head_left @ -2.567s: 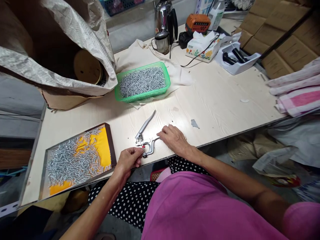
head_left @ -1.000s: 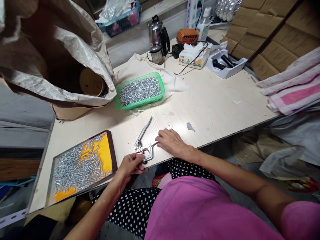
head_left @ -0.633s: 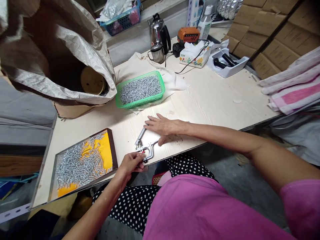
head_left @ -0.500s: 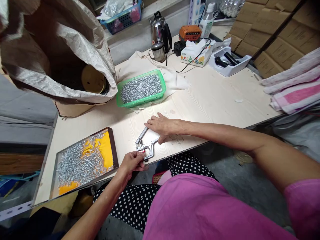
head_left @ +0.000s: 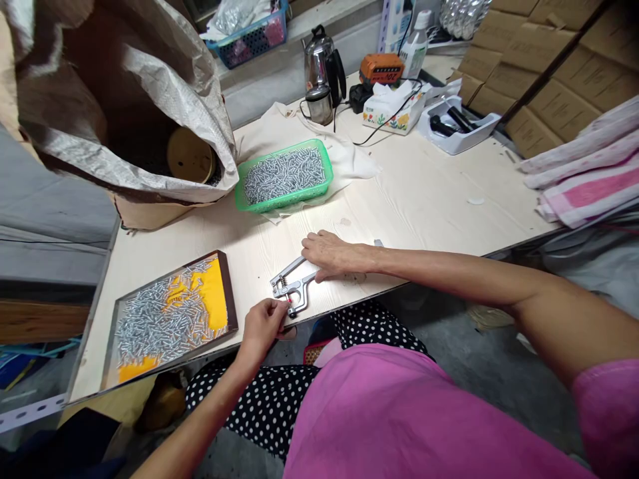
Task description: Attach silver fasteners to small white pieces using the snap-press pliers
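My right hand is wrapped round the handle ends of silver snap-fastener pliers, which lie near the front edge of the table. The fingers cover the upper handle's end and the thumb is on the lower one. At the jaws, beside a small red spot, my left hand has its thumb and forefinger pinched together. What they hold is too small and hidden to make out. Left of this hand is a shallow dark-rimmed tray with many small silver screw-like pieces on a yellow base.
A green basket full of similar metal pieces stands behind the pliers. At back left is a large open woven sack. A metal kettle, a cup, a tissue box and a white tray line the back.
My right hand has moved slightly right, and the upper handle has swung down closer to the lower one. My left hand stays pinched at the jaws.
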Tool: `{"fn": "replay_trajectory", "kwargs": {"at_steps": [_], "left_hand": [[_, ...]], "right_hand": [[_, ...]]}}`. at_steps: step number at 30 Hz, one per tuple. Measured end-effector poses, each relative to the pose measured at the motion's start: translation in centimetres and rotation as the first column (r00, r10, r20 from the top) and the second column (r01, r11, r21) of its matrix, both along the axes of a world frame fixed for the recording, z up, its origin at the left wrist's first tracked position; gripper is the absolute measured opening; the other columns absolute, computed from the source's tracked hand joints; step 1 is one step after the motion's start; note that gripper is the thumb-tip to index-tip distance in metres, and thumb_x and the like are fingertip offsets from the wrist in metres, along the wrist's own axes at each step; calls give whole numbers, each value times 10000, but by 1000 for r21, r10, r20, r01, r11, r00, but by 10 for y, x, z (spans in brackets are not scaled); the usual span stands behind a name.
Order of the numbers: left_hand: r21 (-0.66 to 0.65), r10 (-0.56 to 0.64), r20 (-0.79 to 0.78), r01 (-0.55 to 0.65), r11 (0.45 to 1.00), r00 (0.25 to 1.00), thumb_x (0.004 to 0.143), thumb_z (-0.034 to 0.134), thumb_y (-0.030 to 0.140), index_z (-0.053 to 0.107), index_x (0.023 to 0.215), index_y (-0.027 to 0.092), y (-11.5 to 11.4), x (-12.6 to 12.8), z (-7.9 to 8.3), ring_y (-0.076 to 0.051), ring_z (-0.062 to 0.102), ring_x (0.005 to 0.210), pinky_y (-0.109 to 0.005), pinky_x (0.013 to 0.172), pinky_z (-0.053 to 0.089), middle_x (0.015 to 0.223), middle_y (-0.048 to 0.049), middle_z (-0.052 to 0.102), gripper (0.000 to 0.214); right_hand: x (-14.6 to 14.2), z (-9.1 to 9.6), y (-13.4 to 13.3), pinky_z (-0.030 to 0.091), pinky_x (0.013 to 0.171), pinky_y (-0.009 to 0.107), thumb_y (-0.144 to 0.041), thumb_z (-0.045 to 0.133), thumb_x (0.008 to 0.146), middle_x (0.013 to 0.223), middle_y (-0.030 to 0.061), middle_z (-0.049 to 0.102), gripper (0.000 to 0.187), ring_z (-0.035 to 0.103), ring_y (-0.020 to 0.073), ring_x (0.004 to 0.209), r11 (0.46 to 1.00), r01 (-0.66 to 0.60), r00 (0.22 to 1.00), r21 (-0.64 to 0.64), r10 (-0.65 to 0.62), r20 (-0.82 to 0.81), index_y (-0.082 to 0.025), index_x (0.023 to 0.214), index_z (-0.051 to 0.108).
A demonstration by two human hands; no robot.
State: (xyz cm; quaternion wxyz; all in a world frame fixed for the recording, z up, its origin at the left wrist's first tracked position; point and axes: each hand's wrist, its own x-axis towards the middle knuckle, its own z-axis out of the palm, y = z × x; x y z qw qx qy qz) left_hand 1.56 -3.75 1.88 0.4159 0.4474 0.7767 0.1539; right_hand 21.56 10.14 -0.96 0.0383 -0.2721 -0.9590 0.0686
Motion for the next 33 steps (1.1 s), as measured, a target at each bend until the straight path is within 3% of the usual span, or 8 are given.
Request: {"fn": "replay_trajectory", "kwargs": {"at_steps": [2, 4, 7, 10, 16, 21, 28, 33], "left_hand": [[235, -140, -271, 207, 950, 952, 862, 666, 443, 698, 850, 185, 1, 5, 0, -239, 666, 772, -347, 709, 554, 816, -73, 682, 260], [340, -247, -464, 429, 837, 850, 884, 657, 405, 704, 1052, 189, 9, 11, -4, -298, 638, 1030, -409, 868, 544, 1071, -118, 688, 278], [345, -401, -575, 656, 671, 713, 881, 679, 357, 591, 1312, 167, 32, 17, -16, -337, 535, 1237, -481, 1016, 488, 1341, -166, 608, 479], [293, -523, -593, 769, 568, 612, 883, 678, 337, 467, 1431, 118, 53, 14, -30, -342, 530, 1242, -513, 1061, 452, 1406, -206, 562, 626], [219, -559, -639, 822, 526, 528, 907, 653, 366, 401, 1470, 132, 73, 15, -33, -324, 533, 1174, -505, 1015, 470, 1338, -182, 572, 660], [143, -625, -636, 864, 482, 454, 957, 608, 327, 603, 1219, 160, 82, 27, -23, -277, 544, 1018, -414, 891, 505, 1092, -110, 629, 310], [204, -582, -652, 852, 483, 486, 1023, 500, 298, 674, 981, 194, 78, 25, -27, -233, 570, 907, -349, 804, 499, 890, -62, 635, 207], [245, -488, -692, 810, 533, 531, 976, 601, 308, 649, 1164, 191, 70, 29, -32, -259, 613, 1052, -398, 906, 536, 1089, -95, 693, 227]], "right_hand": [[0, 1, -2, 397, 769, 369, -447, 867, 746, 1006, 108, 642, 388, 502, 254, 966, 1000, 1, 1000, -7, -1, 8, -168, 946, 686], [0, 1, -4, 402, 759, 363, -441, 856, 761, 1017, 110, 642, 379, 503, 251, 969, 1000, 5, 1000, -12, -5, 4, -168, 962, 687], [1, 3, -6, 399, 729, 349, -461, 850, 763, 1041, 124, 634, 441, 501, 252, 979, 999, 10, 1000, -31, -9, 20, -137, 1013, 684], [7, 7, -5, 407, 726, 344, -480, 868, 729, 1096, 137, 630, 566, 509, 260, 998, 998, 29, 998, -49, -26, 66, -122, 1119, 667], [18, 21, -3, 458, 772, 348, -452, 819, 790, 1143, 160, 623, 543, 530, 279, 1047, 991, 70, 989, -114, -54, 139, -75, 1146, 658], [17, 16, -12, 478, 833, 353, -307, 712, 909, 1084, 148, 651, 253, 553, 269, 1067, 978, 123, 990, -166, -110, 85, -99, 1049, 683], [18, -6, -19, 455, 827, 319, -199, 584, 989, 990, 109, 665, 128, 577, 216, 991, 962, 109, 991, -250, -125, -47, -110, 977, 675], [24, -5, -15, 436, 855, 333, -286, 667, 947, 1089, 130, 619, 226, 531, 242, 1056, 978, 134, 984, -158, -151, -97, -107, 1084, 667]]}}
